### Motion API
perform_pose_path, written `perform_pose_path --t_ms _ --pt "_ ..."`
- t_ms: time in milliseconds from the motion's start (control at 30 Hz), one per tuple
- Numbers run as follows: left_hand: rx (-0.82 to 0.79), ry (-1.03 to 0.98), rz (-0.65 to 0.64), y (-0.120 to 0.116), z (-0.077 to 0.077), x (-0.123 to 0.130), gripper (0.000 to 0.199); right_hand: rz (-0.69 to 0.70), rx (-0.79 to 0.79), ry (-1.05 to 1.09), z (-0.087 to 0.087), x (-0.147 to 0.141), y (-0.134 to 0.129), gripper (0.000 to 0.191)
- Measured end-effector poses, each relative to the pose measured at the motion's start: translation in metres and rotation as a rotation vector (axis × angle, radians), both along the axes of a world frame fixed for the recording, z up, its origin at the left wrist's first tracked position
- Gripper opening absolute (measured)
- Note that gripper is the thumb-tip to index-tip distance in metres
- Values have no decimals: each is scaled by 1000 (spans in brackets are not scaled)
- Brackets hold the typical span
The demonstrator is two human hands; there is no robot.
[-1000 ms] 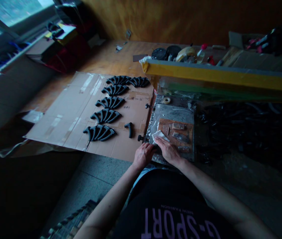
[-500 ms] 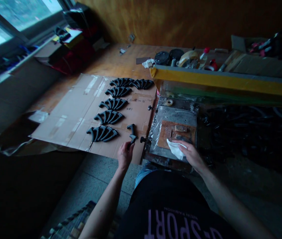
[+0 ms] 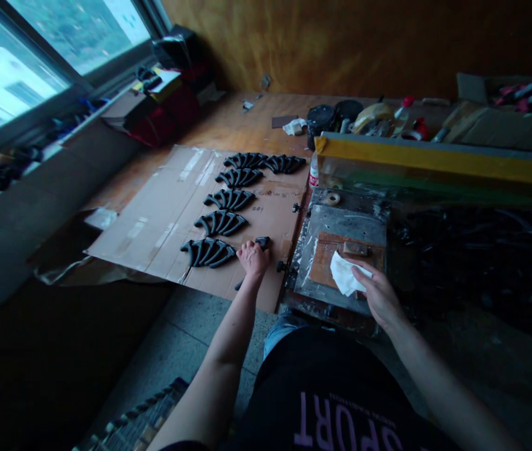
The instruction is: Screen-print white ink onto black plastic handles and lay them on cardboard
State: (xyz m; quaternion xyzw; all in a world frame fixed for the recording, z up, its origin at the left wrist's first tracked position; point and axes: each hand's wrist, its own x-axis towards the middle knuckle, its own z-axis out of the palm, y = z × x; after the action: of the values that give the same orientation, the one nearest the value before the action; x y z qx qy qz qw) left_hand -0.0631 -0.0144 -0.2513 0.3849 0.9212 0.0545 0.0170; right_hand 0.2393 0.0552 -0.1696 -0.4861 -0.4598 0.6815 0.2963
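My left hand (image 3: 253, 258) is closed over a black curved, handle-like part (image 3: 263, 242) on the cardboard. One black end shows beyond the fingers and another pokes out beneath my wrist; whether these belong to one part or two, I cannot tell. Just left of the hand lies the nearest fan-shaped group of black curved parts (image 3: 209, 252). A crumpled white cloth (image 3: 348, 274) is pinched in my right hand (image 3: 381, 294), above a brown board (image 3: 325, 257) with a small block (image 3: 355, 249) on it.
Further rows of black parts (image 3: 221, 222) lie on the cardboard sheet (image 3: 153, 216). A tape roll (image 3: 332, 198) sits on the grey metal plate (image 3: 348, 219). Behind a yellow-edged barrier (image 3: 435, 150) are jars and a bottle (image 3: 402, 116). Dark parts pile up at right.
My left hand has moved forward from the cardboard's front edge and now covers most of the loose black part. My right hand still holds the cloth, lifted slightly. The view has shifted left.
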Motion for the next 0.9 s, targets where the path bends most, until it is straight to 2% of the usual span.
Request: perform_pose_path --t_ms 67,100,167,267,333,433,533,633,767,900 --pt "52 -49 -20 -1 8 5 27 -16 158 -71 -5 -2 5 46" --pt "97 -79 -73 -5 13 11 26 -15 252 -116 -7 -3 7 43" --pt "185 -150 -274 -17 22 32 24 23 443 -215 -10 -9 8 37" --pt "214 -214 -603 -34 30 72 21 182 690 -333 -14 -24 5 35" --pt "170 -202 -695 -40 31 94 19 313 832 -378 -21 -36 2 38" --pt "112 -161 -730 -39 27 108 17 521 984 -443 -38 -51 -3 45" --pt "86 -151 -768 -35 24 105 18 679 1037 -513 -55 -54 -9 51" --pt "80 -143 -772 -33 23 101 19 723 1057 -552 -61 -42 -19 55" --pt "70 -144 -784 -34 23 101 19 755 1047 -532 -59 -20 -29 58" --pt "57 -149 -786 -33 26 101 19 743 1036 -508 -56 -29 -20 56"
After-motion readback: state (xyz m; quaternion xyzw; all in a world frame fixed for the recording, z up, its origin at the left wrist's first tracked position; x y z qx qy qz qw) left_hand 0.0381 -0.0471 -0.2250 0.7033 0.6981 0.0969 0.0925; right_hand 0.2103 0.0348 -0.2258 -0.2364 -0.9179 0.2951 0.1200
